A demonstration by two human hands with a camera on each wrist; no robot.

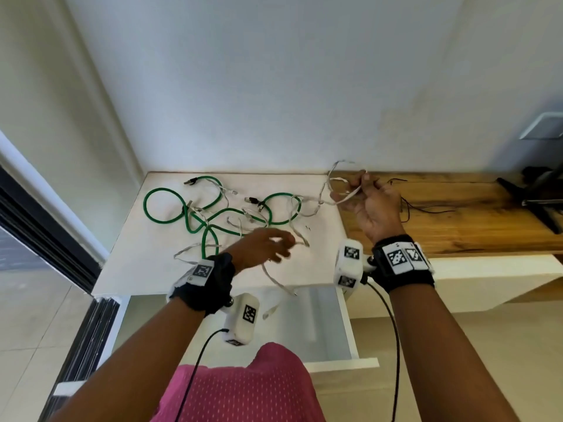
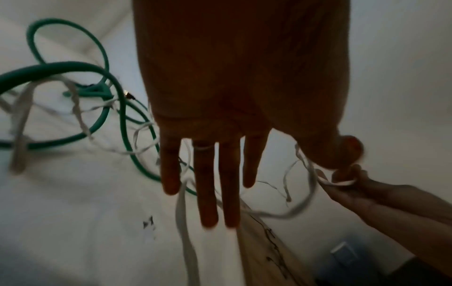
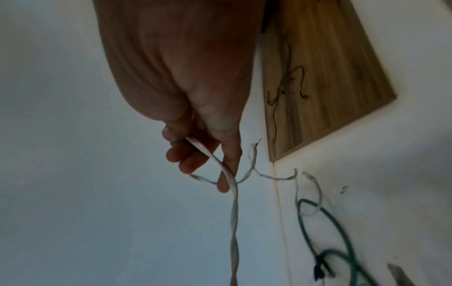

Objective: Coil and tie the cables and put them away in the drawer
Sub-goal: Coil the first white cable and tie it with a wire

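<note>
The right hand (image 1: pixel 373 205) is raised above the join between a white surface (image 1: pixel 146 254) and a wooden counter (image 1: pixel 457 220), palm toward the person. Its fingers (image 3: pixel 193 160) curl around a thin, flat white cable (image 1: pixel 307 208), which crosses the palm in a small loop, probably the first turn of a coil. From that hand the cable runs left and down onto the white surface.

The left hand (image 1: pixel 262 246) hovers low over the white surface, nearer the person than the tangle. Its fingers (image 2: pixel 208 183) are straight and spread, gripping nothing. White strands pass beside and behind them, and it appears to be guiding or reaching for slack to feed the coil; whether it touches the cable cannot be told because of blur.

The white cable is pale, ribbon-like and twisted along its length, with kinks and frayed-looking ends. Part of it trails over the front edge of the white surface. It is tangled with a thicker green cable (image 1: pixel 182 208), which lies in several wide loops on the white surface, left of the right hand, and has dark plugs at its ends.

Below the front edge of the white surface, a white drawer (image 1: pixel 347 333) stands pulled open. No cable is coiled inside it yet. Thin dark wires (image 1: pixel 426 208) lie on the wooden counter.
</note>
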